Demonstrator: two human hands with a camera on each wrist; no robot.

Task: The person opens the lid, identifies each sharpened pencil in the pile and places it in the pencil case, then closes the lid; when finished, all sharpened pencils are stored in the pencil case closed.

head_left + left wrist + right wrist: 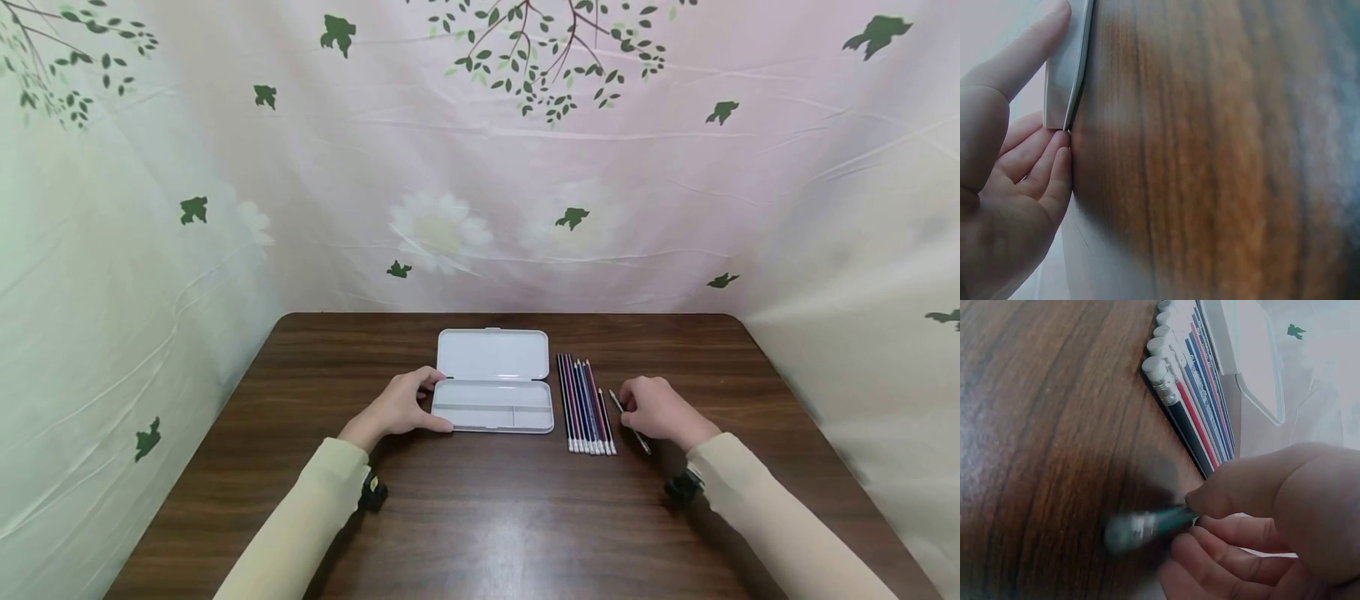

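A white pencil case [472, 417] lies unfolded on the table, its lid [492, 353] tipped back and its compartments bare. My left hand [403, 405] grips the left end of the case, thumb along the front edge and fingers round the far side. In the left wrist view, fingertips meet the corner of the case [1067, 78]. To the right, my right hand [660, 408] pinches a green pencil [1169, 519] between thumb and fingers, its eraser end pointing toward the near side. Several pencils [581, 408] lie in a row between the case and that hand, erasers nearest me.
The brown wooden table [487, 508] ends at a rounded far edge. Behind it and on both sides hangs a pale printed cloth [480, 167] with leaves, flowers and green birds.
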